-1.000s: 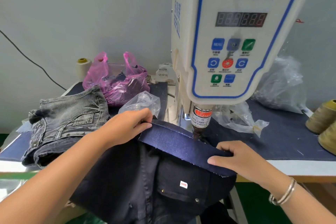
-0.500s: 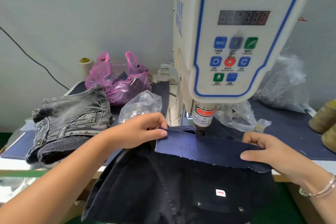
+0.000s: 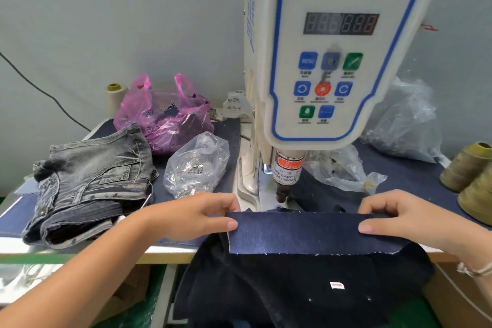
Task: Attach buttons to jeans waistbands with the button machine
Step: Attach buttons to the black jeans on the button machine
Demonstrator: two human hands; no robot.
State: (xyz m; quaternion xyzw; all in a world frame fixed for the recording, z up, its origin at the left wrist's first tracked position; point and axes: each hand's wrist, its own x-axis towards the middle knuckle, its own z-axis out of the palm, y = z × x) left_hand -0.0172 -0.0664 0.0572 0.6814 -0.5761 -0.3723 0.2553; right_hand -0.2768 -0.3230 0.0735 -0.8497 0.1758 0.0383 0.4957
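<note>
Grey wall backs a table (image 3: 415,176) covered in dark blue cloth, where a white servo button machine (image 3: 330,56) stands with its press head (image 3: 288,170) pointing down. Dark jeans (image 3: 300,290) hang over the table's near edge, their waistband (image 3: 298,231) stretched flat and level just in front of the press head, not under it. Folded grey jeans (image 3: 87,184) lie at the left, with a pink bag (image 3: 165,120) behind and a clear bag of buttons (image 3: 194,168) beside them. Two olive thread cones (image 3: 471,181) sit at the right. The left hand (image 3: 197,216) pinches the waistband's left end, thumb on top, fingers curled behind. The right hand (image 3: 399,216) pinches the right end the same way, a bracelet (image 3: 474,269) at its wrist.
</note>
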